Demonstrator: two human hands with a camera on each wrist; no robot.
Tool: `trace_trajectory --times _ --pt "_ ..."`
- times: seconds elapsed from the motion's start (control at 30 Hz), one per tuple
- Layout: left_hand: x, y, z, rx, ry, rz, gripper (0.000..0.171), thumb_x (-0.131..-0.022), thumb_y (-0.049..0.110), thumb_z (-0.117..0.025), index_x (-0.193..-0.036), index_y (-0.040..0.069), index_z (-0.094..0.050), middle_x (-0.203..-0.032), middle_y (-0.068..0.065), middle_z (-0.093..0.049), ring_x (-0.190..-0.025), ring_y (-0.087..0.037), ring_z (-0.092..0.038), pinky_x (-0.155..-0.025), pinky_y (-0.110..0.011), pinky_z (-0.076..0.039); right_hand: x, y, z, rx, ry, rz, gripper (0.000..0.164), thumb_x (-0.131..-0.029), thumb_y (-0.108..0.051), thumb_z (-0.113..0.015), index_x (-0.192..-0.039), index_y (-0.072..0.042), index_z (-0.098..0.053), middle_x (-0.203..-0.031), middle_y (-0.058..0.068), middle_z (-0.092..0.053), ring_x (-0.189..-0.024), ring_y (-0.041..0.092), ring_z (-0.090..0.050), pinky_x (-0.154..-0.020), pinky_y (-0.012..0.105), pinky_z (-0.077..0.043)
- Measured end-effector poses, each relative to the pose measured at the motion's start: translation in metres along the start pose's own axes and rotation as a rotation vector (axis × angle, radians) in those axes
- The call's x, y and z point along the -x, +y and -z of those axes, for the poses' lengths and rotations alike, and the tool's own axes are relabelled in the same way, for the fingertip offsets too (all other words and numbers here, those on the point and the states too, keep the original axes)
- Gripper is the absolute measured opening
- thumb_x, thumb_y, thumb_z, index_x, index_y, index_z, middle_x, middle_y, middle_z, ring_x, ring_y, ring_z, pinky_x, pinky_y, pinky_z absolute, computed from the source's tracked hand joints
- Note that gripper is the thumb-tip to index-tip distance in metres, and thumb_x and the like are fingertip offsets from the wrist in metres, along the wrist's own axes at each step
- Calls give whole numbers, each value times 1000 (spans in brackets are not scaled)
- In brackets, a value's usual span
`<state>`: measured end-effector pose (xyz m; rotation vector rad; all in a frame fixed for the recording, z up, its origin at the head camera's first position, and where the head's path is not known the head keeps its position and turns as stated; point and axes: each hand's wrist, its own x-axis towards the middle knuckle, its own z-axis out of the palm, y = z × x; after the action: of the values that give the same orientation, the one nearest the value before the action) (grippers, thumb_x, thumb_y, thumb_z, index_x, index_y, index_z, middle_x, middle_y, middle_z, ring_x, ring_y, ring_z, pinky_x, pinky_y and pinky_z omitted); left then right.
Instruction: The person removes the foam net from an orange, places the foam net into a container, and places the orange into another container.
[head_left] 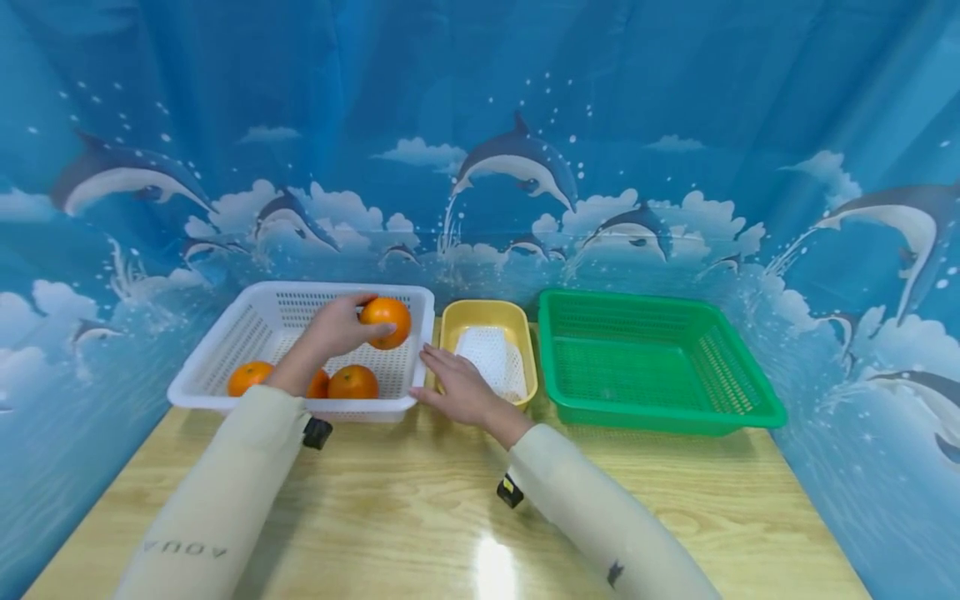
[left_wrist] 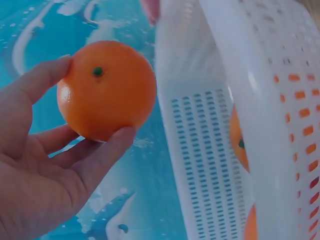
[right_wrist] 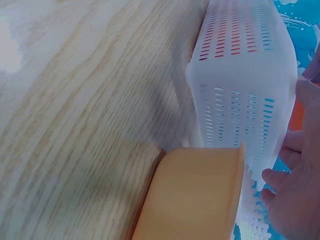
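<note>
My left hand (head_left: pixel 341 327) grips an orange (head_left: pixel 387 322) between thumb and fingers, holding it over the white basket (head_left: pixel 288 288). In the left wrist view the orange (left_wrist: pixel 107 92) shows a green stem spot, and the left hand (left_wrist: pixel 47 165) has its fingers spread around it. Below my left arm more oranges (head_left: pixel 354 382) lie along the basket's near side, one partly hidden by the wrist. My right hand (head_left: pixel 463 385) rests on the basket's right rim with its fingers extended. In the right wrist view the right hand (right_wrist: pixel 300 185) touches the white basket wall (right_wrist: pixel 235 115).
A yellow basket (head_left: pixel 529 367) with white mesh pieces (head_left: pixel 483 354) inside stands under and beside my right hand. Right of it is a green basket (head_left: pixel 645 417). All stand on a wooden table (head_left: pixel 420 500), before a blue dolphin-print curtain (head_left: pixel 480 100).
</note>
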<state>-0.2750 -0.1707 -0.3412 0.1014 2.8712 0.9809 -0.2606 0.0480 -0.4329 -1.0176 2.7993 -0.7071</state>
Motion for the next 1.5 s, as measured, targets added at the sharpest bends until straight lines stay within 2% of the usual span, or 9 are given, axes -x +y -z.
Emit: trace_trajectory --times 0.3,0.43,0.53,0.67,0.83,0.97,1.17,1.37,1.5 --pt "-41 1 -12 -34 -35 100 68 -94 32 -64 -146 -3 -37 -142 -25 -45 -117 -39 -50 -102 -54 -43 -1 3 3 62 -19 1 72 -99 -52 -44 -153 -8 -27 -160 4 -20 -146 25 -20 -120 47 -14" --pt "-50 -1 -21 -96 -44 164 60 -93 28 -66 -140 -4 -45 -134 -25 -51 -113 -37 -52 -100 -51 -45 -2 -1 5 90 -31 -4 72 -99 -53 -45 -153 -8 -28 -160 4 -21 -146 26 -21 -120 47 -14" --pt "-52 -5 -28 -168 -85 227 54 -91 23 -69 -134 -3 -50 -126 -23 -55 -107 -34 -54 -98 -50 -47 -3 -4 4 101 -51 -18 72 -99 -53 -45 -153 -9 -27 -160 3 -20 -146 27 -21 -120 47 -14" --pt "-51 -11 -32 -231 -169 280 48 -88 22 -72 -126 -1 -54 -120 -20 -57 -101 -32 -53 -93 -49 -48 -3 -6 3 112 -66 -32 72 -99 -54 -44 -153 -10 -27 -160 2 -20 -146 26 -21 -120 46 -13" --pt "-47 -14 -33 -288 -243 294 48 -87 23 -73 -125 -1 -57 -119 -20 -59 -97 -30 -54 -88 -47 -49 -2 -6 4 118 -62 -28 72 -99 -55 -43 -153 -10 -26 -160 2 -20 -146 25 -21 -120 47 -13" --pt "-47 -12 -35 -310 -238 277 47 -85 25 -75 -121 -1 -60 -115 -18 -61 -95 -29 -55 -87 -46 -49 -2 -5 5 129 -49 -26 72 -99 -54 -43 -153 -9 -27 -160 2 -21 -146 25 -22 -119 47 -14" --pt "-56 -15 -39 -310 -271 308 42 -88 25 -72 -121 1 -61 -113 -16 -62 -94 -30 -55 -87 -46 -49 -2 -5 5 130 -58 -27 73 -99 -55 -42 -153 -10 -26 -160 1 -19 -146 24 -21 -119 48 -14" --pt "-62 -12 -38 -327 -278 300 39 -89 24 -70 -119 2 -61 -111 -16 -63 -91 -29 -56 -85 -47 -50 -3 -2 4 120 -49 -33 73 -99 -56 -42 -154 -11 -26 -160 1 -19 -146 25 -21 -119 48 -14" --pt "-59 -6 -37 -336 -292 303 47 -91 27 -68 -129 1 -57 -123 -18 -60 -99 -31 -56 -94 -51 -48 -3 -2 3 109 -45 -24 73 -99 -56 -42 -153 -10 -26 -160 2 -19 -146 27 -23 -119 49 -15"
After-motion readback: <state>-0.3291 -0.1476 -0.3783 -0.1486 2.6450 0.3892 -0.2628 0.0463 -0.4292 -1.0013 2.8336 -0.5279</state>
